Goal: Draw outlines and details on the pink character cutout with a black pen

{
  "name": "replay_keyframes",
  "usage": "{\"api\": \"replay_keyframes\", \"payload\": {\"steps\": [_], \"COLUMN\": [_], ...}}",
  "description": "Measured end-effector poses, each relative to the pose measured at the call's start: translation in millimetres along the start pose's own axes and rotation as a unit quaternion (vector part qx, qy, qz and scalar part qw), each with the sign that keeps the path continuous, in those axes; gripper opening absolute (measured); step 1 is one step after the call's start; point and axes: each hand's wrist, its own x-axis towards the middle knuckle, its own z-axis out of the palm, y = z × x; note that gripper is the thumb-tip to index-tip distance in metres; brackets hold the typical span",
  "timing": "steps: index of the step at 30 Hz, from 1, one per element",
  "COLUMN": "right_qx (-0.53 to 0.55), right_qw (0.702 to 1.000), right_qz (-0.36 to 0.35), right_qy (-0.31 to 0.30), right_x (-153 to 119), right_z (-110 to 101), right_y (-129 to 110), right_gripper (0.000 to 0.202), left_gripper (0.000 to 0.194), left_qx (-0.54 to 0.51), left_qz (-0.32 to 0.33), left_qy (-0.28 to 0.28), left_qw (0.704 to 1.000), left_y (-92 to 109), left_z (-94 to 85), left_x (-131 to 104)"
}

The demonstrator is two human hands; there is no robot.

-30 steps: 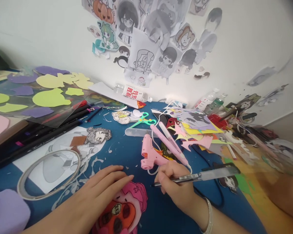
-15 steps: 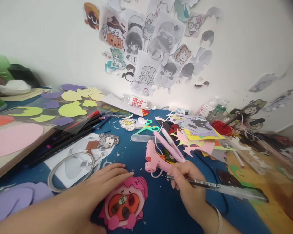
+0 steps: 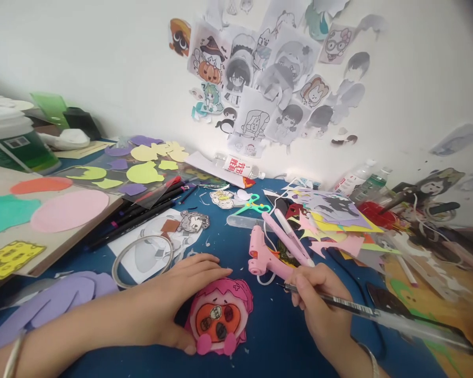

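Observation:
A pink paper cutout figure (image 3: 242,310) with a round orange front lies on the blue table. My left hand (image 3: 169,304) lies at its left side, fingers along the top edge and thumb at the lower left edge, steadying it. To the right, my right hand (image 3: 323,302) grips a gel pen (image 3: 362,308) with a clear barrel and barcode label. The pen tip points left, apart from the cutout. Just beyond that hand rests a pink glue gun (image 3: 266,254), its handle partly hidden behind my fingers.
Green scissors (image 3: 252,203) and a pink hair straightener (image 3: 286,236) lie beyond the glue gun. A metal ring (image 3: 118,262) sits on a paper drawing. Purple paper pieces (image 3: 55,304) are at left, a paper stack (image 3: 339,207) at right. A bucket (image 3: 11,139) stands far left.
The view has swung left, so things appear farther right. My left thumb now shows at the cutout's lower left edge. The pen stays in my right hand.

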Motion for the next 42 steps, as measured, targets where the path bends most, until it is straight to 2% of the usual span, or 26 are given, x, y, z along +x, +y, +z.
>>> {"api": "replay_keyframes", "payload": {"steps": [7, 11, 14, 18, 23, 26, 29, 32, 37, 42], "right_qx": [-0.005, -0.005, 0.023, 0.016, -0.012, -0.027, -0.118, -0.151, -0.138, -0.151], "right_qw": [1.0, 1.0, 0.999, 0.996, 0.987, 0.976, 0.953, 0.935, 0.927, 0.903], "right_qz": [-0.002, 0.004, 0.001, -0.001, -0.016, -0.039, -0.08, -0.108, -0.126, -0.133], "right_qy": [-0.003, -0.015, -0.049, -0.092, -0.157, -0.214, -0.268, -0.303, -0.326, -0.379], "right_x": [-3, -7, -8, -4, -2, -4, -6, -5, -6, -4], "right_z": [0, -3, -5, -6, -3, -4, -2, 2, 5, -1], "right_y": [-1, -1, 0, -4, -12, -12, -11, -8, -3, -3], "right_gripper": [0.03, 0.026, 0.02, 0.013, 0.018, 0.015, 0.021, 0.023, 0.021, 0.022], "left_gripper": [0.113, 0.105, 0.105, 0.108, 0.107, 0.102, 0.097, 0.099, 0.106, 0.11], "left_qx": [0.02, 0.031, 0.038, 0.039, 0.044, 0.051, 0.066, 0.081, 0.115, 0.132], "left_qz": [0.032, 0.008, -0.008, -0.019, -0.022, 0.009, 0.049, 0.042, 0.01, 0.046], "left_qy": [0.099, 0.157, 0.188, 0.213, 0.232, 0.221, 0.217, 0.256, 0.318, 0.331], "left_qw": [0.994, 0.987, 0.981, 0.976, 0.972, 0.974, 0.973, 0.962, 0.941, 0.933], "left_y": [-5, 6, 17, 29, 31, 25, 21, 26, 39, 24], "left_z": [28.5, 43.3, 50.7, 55.1, 58.7, 58.5, 58.3, 62.1, 72.0, 80.1], "left_x": [5, 3, 1, -1, -1, 0, 0, 1, 6, 6]}}
